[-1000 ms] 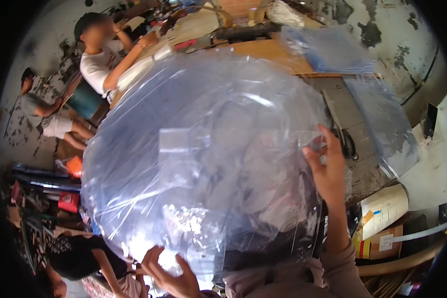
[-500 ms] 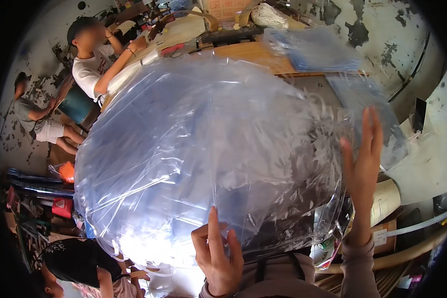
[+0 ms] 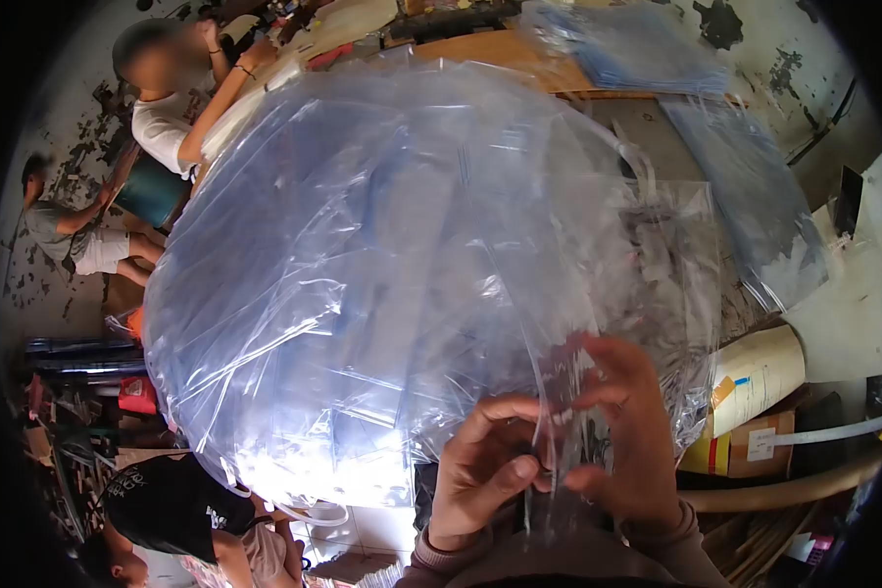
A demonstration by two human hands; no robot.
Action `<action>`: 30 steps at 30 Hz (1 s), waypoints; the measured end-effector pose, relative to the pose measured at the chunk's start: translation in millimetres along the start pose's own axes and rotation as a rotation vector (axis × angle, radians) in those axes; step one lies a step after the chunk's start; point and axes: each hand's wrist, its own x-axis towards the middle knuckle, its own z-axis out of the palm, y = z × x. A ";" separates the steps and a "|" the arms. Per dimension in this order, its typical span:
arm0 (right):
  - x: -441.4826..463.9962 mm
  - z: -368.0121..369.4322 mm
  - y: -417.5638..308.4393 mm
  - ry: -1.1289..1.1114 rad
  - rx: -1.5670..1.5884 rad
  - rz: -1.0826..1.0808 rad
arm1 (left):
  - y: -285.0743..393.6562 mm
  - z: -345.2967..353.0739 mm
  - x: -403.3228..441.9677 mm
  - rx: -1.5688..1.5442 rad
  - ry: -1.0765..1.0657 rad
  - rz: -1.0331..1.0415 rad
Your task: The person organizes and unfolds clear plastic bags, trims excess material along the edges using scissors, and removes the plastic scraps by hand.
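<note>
A large rounded mound of clear plastic sheets [image 3: 412, 245] fills the middle, glossy and creased, with bright glare at its lower left. At its near edge, close to my body, my left hand [image 3: 490, 470] is curled around a gathered clear plastic sheet [image 3: 559, 421], its thumb and fingers closed on the film. Facing it from the right, my right hand [image 3: 632, 431] has its bent fingers and thumb around the other side of the same gathered film. The sheet spreads up and right from between my hands, over the mound. Some fingertips show only blurred through the plastic.
Flat stacked plastic sheets [image 3: 647, 59] lie on the wooden table [image 3: 490, 49] at the back right, and another sheet stack [image 3: 755, 196] hangs beside it. A person in white [image 3: 162, 127] works at the back left. Another person [image 3: 167, 505] crouches at lower left. A cardboard box [image 3: 755, 446] stands right.
My right hand has come down and left from the mound's right side to meet my left hand. Both now gather the plastic film near my body. The view has tilted down.
</note>
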 end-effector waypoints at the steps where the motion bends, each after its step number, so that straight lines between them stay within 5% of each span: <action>1: -3.1 2.4 -6.9 0.036 -0.020 -0.010 | -4.8 0.1 -0.3 -0.037 -0.053 0.025; 9: -17.1 -2.9 -26.4 -0.058 -0.226 0.052 | -2.1 4.6 3.4 -0.009 0.067 0.023; 13: -14.6 -7.4 -11.4 -0.092 -0.026 0.016 | -4.2 1.9 8.2 0.052 0.129 0.107; 15: -14.8 -2.8 -5.4 0.062 0.337 0.205 | -3.5 4.9 9.1 -0.001 0.150 0.104; 17: -15.0 -1.2 8.0 0.077 0.343 0.169 | -3.0 7.9 6.0 0.061 0.200 0.081; 19: -15.5 -0.4 15.3 0.079 0.436 0.169 | -5.5 2.8 3.9 0.178 -0.004 0.234; 21: -13.3 2.8 20.7 0.089 0.479 0.182 | -0.4 3.3 -3.9 0.279 -0.036 0.169; 30: -7.5 8.1 28.1 0.110 0.819 0.372 | -11.0 9.0 -20.5 0.816 0.013 0.180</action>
